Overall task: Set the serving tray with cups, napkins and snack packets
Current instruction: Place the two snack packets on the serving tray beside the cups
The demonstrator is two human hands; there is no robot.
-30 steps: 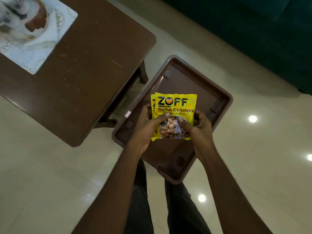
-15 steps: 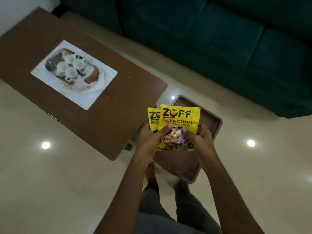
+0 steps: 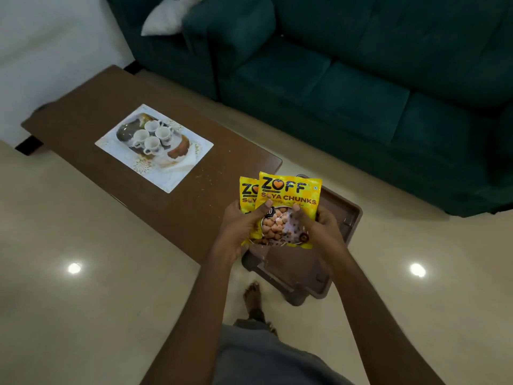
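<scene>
From the head camera I see both hands raised in front of me with two snack packets (image 3: 280, 207) fanned between them, well apart from the serving tray (image 3: 177, 173) and off to its right, on my side of it. The left hand (image 3: 236, 229) has its grip clamped on the pair, thumb across the front packet (image 3: 290, 200) and fingers hidden behind, with the rear packet (image 3: 247, 194) peeking out on the tray's side. The right hand (image 3: 322, 229) pinches the front packet's other edge, thumb on its face. I judge that the two-handed hold keeps the slippery pouches squared and label-up so they can be laid flat on the tray. The pouches are glossy yellow film, pillow-shaped and crinkled, with a clear window showing round tan chunks. The tray is a flat white rectangle with a pale gold floral print, lying on the long dark-brown table (image 3: 200, 212). It already carries four small white cups (image 3: 151, 136) clustered together, plus a dark round vessel and a brown curved piece that I cannot identify. Its right-hand end looks the freest spot. Under my hands, farther from the tray, a brown moulded-plastic stool (image 3: 342, 218) stands on the glossy cream floor (image 3: 83, 315). Beyond the tray runs a dark green upholstered sofa (image 3: 361, 79).
</scene>
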